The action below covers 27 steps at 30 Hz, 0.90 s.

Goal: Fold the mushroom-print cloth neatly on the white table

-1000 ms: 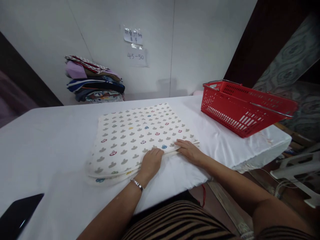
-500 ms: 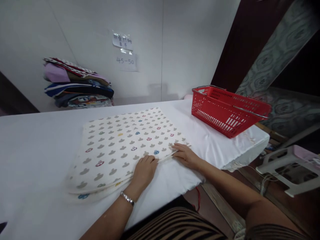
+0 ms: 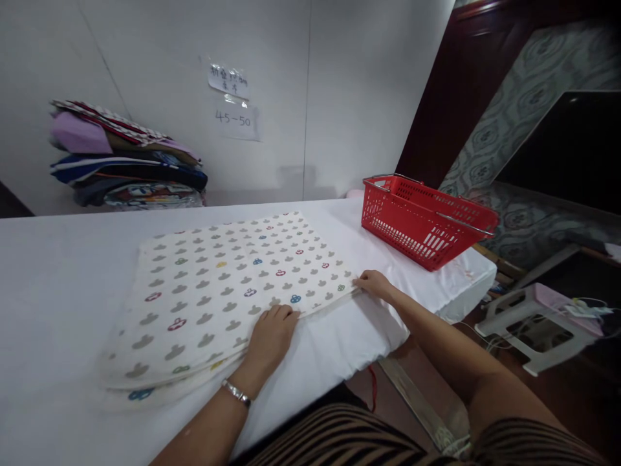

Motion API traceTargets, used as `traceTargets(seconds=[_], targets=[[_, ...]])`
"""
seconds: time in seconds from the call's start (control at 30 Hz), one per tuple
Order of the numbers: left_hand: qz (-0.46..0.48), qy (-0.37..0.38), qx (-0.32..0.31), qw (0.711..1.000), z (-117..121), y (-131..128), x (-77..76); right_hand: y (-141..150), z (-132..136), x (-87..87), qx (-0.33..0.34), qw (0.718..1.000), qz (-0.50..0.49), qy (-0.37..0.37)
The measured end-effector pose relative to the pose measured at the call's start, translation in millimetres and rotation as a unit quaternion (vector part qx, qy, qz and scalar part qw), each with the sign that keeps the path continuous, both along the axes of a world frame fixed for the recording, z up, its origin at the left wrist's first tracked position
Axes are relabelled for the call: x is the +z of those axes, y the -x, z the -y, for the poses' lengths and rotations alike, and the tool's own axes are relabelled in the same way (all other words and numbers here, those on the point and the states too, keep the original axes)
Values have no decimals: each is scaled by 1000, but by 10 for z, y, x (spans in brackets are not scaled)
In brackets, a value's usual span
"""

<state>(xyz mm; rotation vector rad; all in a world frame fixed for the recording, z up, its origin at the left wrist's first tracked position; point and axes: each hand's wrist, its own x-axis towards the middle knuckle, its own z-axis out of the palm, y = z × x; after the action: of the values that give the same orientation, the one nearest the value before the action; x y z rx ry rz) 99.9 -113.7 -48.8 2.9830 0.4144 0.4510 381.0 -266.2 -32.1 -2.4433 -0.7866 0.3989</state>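
Observation:
A folded white cloth (image 3: 223, 285) printed with small grey and coloured shapes lies flat on the white-covered table (image 3: 58, 259). My left hand (image 3: 269, 333), with a bracelet on the wrist, rests on the cloth's near edge, fingers curled down onto it. My right hand (image 3: 373, 285) is at the cloth's near right corner and pinches the edge of the layers there.
A red plastic basket (image 3: 422, 217) with a metal handle stands at the table's right end. A stack of folded fabrics (image 3: 126, 162) sits at the back left against the wall. Paper notes (image 3: 230, 97) hang on the wall. A white stool (image 3: 538, 317) stands on the floor to the right.
My right hand has slid right along the near edge to the cloth's corner. My left hand has stayed on the edge. The view has turned to the right.

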Motion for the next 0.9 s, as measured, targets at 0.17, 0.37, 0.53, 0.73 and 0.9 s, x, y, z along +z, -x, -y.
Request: traceTargets(seconds=[0.17, 0.37, 0.53, 0.73, 0.9], targets=[[14, 12, 0, 1000, 1, -1, -2, 11, -59, 108, -15, 995, -95, -6], [8, 16, 3, 1000, -18, 15, -2, 55, -85, 214, -16, 982, -187, -34], [6, -4, 8, 1000, -19, 16, -29, 42, -75, 144, -19, 979, -205, -11], [5, 4, 20, 1000, -2, 23, 20, 37, -69, 124, -8, 982, -191, -5], [-11, 10, 31, 999, 4, 22, 53, 54, -67, 155, -1, 979, -204, -17]])
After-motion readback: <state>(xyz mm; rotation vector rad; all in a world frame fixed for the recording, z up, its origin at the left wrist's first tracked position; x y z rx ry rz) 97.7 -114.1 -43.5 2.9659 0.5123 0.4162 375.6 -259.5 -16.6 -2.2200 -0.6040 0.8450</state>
